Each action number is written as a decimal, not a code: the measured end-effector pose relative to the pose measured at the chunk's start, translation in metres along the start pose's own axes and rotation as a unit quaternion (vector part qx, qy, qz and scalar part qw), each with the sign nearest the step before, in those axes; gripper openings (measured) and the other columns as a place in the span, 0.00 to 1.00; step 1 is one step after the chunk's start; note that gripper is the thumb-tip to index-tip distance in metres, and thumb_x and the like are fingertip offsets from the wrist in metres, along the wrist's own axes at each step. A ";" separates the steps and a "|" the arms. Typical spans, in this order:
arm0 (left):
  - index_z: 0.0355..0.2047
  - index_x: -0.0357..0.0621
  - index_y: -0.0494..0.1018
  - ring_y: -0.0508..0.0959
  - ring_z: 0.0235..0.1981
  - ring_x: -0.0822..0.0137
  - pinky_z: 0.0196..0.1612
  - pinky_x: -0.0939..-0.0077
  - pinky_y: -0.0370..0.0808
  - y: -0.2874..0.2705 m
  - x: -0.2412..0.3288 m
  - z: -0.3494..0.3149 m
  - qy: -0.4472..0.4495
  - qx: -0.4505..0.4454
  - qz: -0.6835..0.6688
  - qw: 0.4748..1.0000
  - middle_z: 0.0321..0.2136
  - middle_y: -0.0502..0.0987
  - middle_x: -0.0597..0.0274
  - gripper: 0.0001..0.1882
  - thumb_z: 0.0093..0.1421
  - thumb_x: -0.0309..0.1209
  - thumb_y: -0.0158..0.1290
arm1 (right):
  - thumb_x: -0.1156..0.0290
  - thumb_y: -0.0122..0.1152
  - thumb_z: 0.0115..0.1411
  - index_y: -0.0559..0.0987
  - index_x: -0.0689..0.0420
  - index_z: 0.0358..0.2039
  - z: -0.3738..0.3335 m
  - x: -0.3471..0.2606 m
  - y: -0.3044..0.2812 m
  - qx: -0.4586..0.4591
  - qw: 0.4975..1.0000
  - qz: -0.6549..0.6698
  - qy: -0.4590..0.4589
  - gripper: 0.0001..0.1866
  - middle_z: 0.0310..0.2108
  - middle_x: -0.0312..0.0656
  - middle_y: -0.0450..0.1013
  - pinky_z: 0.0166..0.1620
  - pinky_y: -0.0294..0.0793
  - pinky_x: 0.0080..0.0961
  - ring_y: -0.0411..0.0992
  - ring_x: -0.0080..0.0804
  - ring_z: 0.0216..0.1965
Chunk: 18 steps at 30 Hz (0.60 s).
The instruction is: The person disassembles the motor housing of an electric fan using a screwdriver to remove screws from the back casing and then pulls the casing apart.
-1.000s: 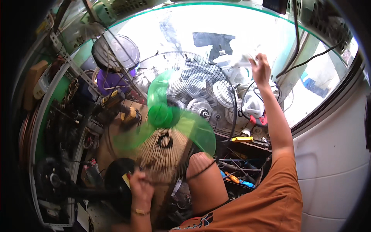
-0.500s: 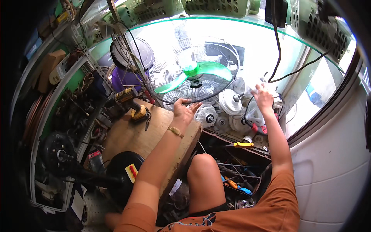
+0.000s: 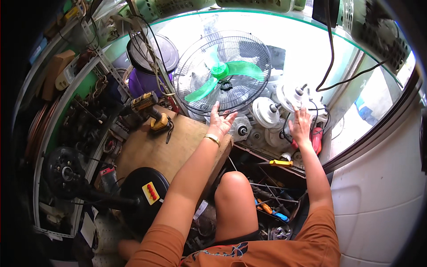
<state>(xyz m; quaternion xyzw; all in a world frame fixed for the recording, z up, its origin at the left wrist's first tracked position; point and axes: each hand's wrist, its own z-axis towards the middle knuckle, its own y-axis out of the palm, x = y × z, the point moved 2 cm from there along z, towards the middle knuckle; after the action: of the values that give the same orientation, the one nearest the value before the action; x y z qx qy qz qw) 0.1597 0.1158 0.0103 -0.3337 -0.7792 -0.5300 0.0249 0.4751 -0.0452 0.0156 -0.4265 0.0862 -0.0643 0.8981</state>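
Observation:
My left hand (image 3: 221, 122) is open, palm turned up and fingers spread, by the near rim of a round wire fan guard (image 3: 187, 53). Whether a fingertip touches the rim, I cannot tell. Inside the guard sits a green three-bladed fan blade (image 3: 219, 70). My right hand (image 3: 300, 126) has its fingers apart over a cluster of white fan motors, just below one white motor housing (image 3: 290, 94) with a shaft. Nothing shows in its grip, though contact with the parts is unclear. Between my hands lie another white round housing (image 3: 265, 112) and a motor with a dark centre (image 3: 240, 128).
A yellow-and-black cordless drill (image 3: 153, 113) stands on the wooden board (image 3: 147, 151). Screwdrivers fill a toolbox (image 3: 275, 200) below, with a yellow-handled tool (image 3: 281, 163) on its edge. A black fan stand (image 3: 142, 200) lies at left. Cables (image 3: 331, 53) hang at right.
My right hand has come down toward me and its fingers have spread, leaving the white housing above it in plain view. The fan and guard look rounder and clearer. My left hand stays open.

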 end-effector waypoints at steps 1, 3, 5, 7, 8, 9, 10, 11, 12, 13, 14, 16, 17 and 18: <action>0.63 0.41 0.49 0.77 0.50 0.34 0.45 0.44 0.85 -0.001 -0.006 -0.001 0.012 0.014 -0.004 1.000 0.57 0.65 0.38 0.49 0.55 0.48 0.69 | 0.65 0.70 0.54 0.62 0.44 0.68 0.001 0.001 -0.002 0.013 1.000 -0.008 0.005 0.42 0.66 0.56 0.59 0.65 0.58 0.61 0.62 0.58 0.62; 0.60 0.35 0.52 0.77 0.49 0.35 0.45 0.46 0.85 -0.021 0.012 0.008 -0.031 0.033 -0.001 0.999 0.53 0.68 0.37 0.48 0.54 0.49 0.70 | 0.67 0.69 0.55 0.63 0.46 0.69 0.006 -0.018 -0.005 -0.007 0.998 0.041 0.039 0.41 0.69 0.55 0.57 0.65 0.57 0.56 0.58 0.58 0.66; 0.54 0.21 0.56 0.77 0.50 0.36 0.49 0.47 0.83 -0.057 0.041 0.010 -0.032 0.014 0.022 0.999 0.48 0.72 0.34 0.46 0.55 0.47 0.70 | 0.66 0.69 0.55 0.63 0.46 0.68 0.015 -0.056 -0.009 0.005 0.996 0.082 0.023 0.40 0.69 0.54 0.57 0.65 0.58 0.56 0.58 0.57 0.66; 0.56 0.33 0.63 0.76 0.52 0.41 0.47 0.48 0.82 -0.052 0.011 0.010 0.010 0.010 0.040 0.999 0.53 0.70 0.41 0.35 0.61 0.44 0.65 | 0.66 0.68 0.56 0.64 0.47 0.67 0.012 -0.054 -0.009 0.008 0.997 0.077 0.023 0.39 0.69 0.54 0.57 0.65 0.58 0.56 0.59 0.57 0.66; 0.58 0.35 0.63 0.76 0.54 0.41 0.52 0.43 0.78 -0.046 -0.003 0.009 -0.014 0.087 0.012 0.996 0.54 0.71 0.41 0.29 0.65 0.40 0.61 | 0.65 0.68 0.56 0.64 0.46 0.68 0.011 -0.053 -0.008 0.025 0.995 0.091 0.015 0.38 0.69 0.53 0.58 0.65 0.56 0.59 0.60 0.57 0.65; 0.58 0.35 0.63 0.76 0.54 0.41 0.52 0.43 0.78 -0.045 -0.003 0.008 -0.013 0.089 0.010 0.996 0.54 0.71 0.41 0.29 0.65 0.40 0.61 | 0.64 0.67 0.57 0.64 0.45 0.68 0.014 -0.059 -0.008 0.045 0.992 0.116 0.004 0.38 0.68 0.53 0.58 0.65 0.55 0.63 0.61 0.57 0.64; 0.59 0.36 0.63 0.76 0.53 0.41 0.53 0.43 0.78 -0.045 -0.003 0.005 -0.037 0.042 0.003 0.998 0.53 0.71 0.42 0.28 0.66 0.39 0.59 | 0.63 0.65 0.59 0.63 0.49 0.69 0.016 -0.067 -0.007 0.045 0.993 0.113 -0.003 0.38 0.68 0.53 0.59 0.67 0.50 0.66 0.59 0.53 0.67; 0.60 0.37 0.63 0.75 0.52 0.41 0.53 0.42 0.78 -0.046 0.000 0.000 -0.059 -0.005 -0.004 0.998 0.52 0.71 0.43 0.27 0.67 0.37 0.57 | 0.63 0.65 0.59 0.63 0.49 0.69 0.019 -0.074 -0.006 0.042 0.992 0.117 -0.006 0.38 0.68 0.53 0.59 0.67 0.50 0.66 0.59 0.53 0.67; 0.60 0.37 0.63 0.75 0.52 0.41 0.53 0.42 0.78 -0.046 0.003 -0.004 -0.058 -0.003 -0.007 0.998 0.52 0.71 0.43 0.27 0.67 0.37 0.57 | 0.63 0.64 0.60 0.62 0.50 0.69 0.022 -0.077 -0.003 0.033 0.992 0.119 -0.001 0.38 0.68 0.53 0.60 0.67 0.48 0.68 0.58 0.52 0.68; 0.60 0.35 0.61 0.76 0.50 0.44 0.54 0.43 0.78 -0.049 0.007 -0.008 -0.075 0.036 0.093 0.992 0.51 0.70 0.43 0.29 0.66 0.38 0.57 | 0.63 0.63 0.61 0.61 0.52 0.70 0.022 -0.080 -0.001 0.023 0.992 0.122 0.004 0.38 0.67 0.53 0.62 0.68 0.46 0.70 0.58 0.50 0.69; 0.60 0.32 0.58 0.76 0.48 0.46 0.54 0.44 0.78 -0.053 0.012 -0.013 -0.093 0.076 0.193 0.974 0.49 0.70 0.44 0.32 0.66 0.40 0.57 | 0.65 0.62 0.62 0.60 0.50 0.71 0.020 -0.084 0.001 0.011 0.992 0.122 0.021 0.38 0.67 0.49 0.64 0.70 0.43 0.69 0.60 0.47 0.69; 0.64 0.31 0.54 0.75 0.41 0.54 0.52 0.48 0.80 -0.063 0.029 -0.024 -0.157 0.069 0.356 0.919 0.46 0.69 0.47 0.39 0.65 0.46 0.57 | 0.64 0.62 0.62 0.59 0.50 0.71 0.019 -0.092 0.003 0.003 0.990 0.139 0.034 0.38 0.67 0.49 0.63 0.70 0.42 0.70 0.59 0.48 0.69; 0.65 0.33 0.53 0.76 0.41 0.55 0.50 0.50 0.81 -0.065 0.031 -0.027 -0.167 0.067 0.441 0.879 0.46 0.70 0.48 0.41 0.65 0.49 0.56 | 0.64 0.62 0.62 0.58 0.50 0.72 0.018 -0.092 0.004 -0.002 0.987 0.151 0.051 0.39 0.67 0.49 0.63 0.70 0.42 0.70 0.59 0.48 0.69; 0.67 0.35 0.52 0.76 0.41 0.55 0.49 0.50 0.82 -0.071 0.040 -0.031 -0.182 0.060 0.448 0.873 0.46 0.70 0.49 0.42 0.65 0.50 0.55 | 0.64 0.62 0.63 0.58 0.51 0.72 0.017 -0.099 0.004 -0.024 0.983 0.167 0.068 0.39 0.68 0.47 0.64 0.70 0.41 0.71 0.59 0.48 0.69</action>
<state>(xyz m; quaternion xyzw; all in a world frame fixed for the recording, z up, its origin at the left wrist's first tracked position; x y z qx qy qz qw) 0.0799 0.0935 -0.0181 -0.7353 -0.5674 -0.3442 0.1378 0.3822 -0.0111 0.0334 -0.4220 0.2184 0.0599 0.8778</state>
